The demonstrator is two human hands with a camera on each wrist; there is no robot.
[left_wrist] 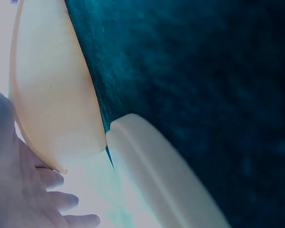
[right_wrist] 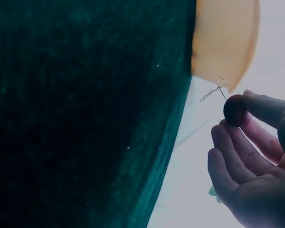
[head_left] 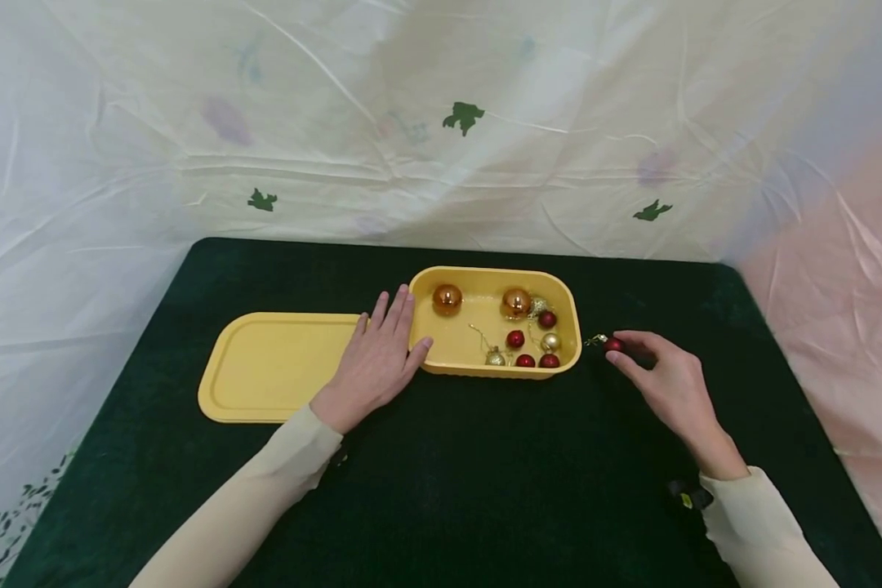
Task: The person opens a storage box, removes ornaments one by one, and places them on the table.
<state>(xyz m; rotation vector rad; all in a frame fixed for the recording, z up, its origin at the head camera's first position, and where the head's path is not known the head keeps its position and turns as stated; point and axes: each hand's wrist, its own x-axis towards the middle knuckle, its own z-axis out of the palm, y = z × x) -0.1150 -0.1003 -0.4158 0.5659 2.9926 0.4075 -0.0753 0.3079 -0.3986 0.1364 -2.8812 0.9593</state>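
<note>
A yellow box (head_left: 456,369) stands uncovered at the middle of the table. In it lie two large copper-gold baubles (head_left: 447,300), small gold baubles (head_left: 550,342) and several small dark red baubles (head_left: 515,339), some with gold cords. My left hand (head_left: 373,359) is spread with straight fingers, touching the box's left wall. Just right of the box, my right hand (head_left: 669,377) pinches a dark red bauble (right_wrist: 235,111) between thumb and fingers; its cap and thin gold cord point toward the box. The other fingers are loosely bent in the right wrist view.
The yellow lid (head_left: 265,367) lies flat on the table left of the box, partly under or behind my left hand. A dark green cloth (head_left: 485,474) covers the table. Pale printed fabric (head_left: 338,106) hangs behind the far edge and at both sides.
</note>
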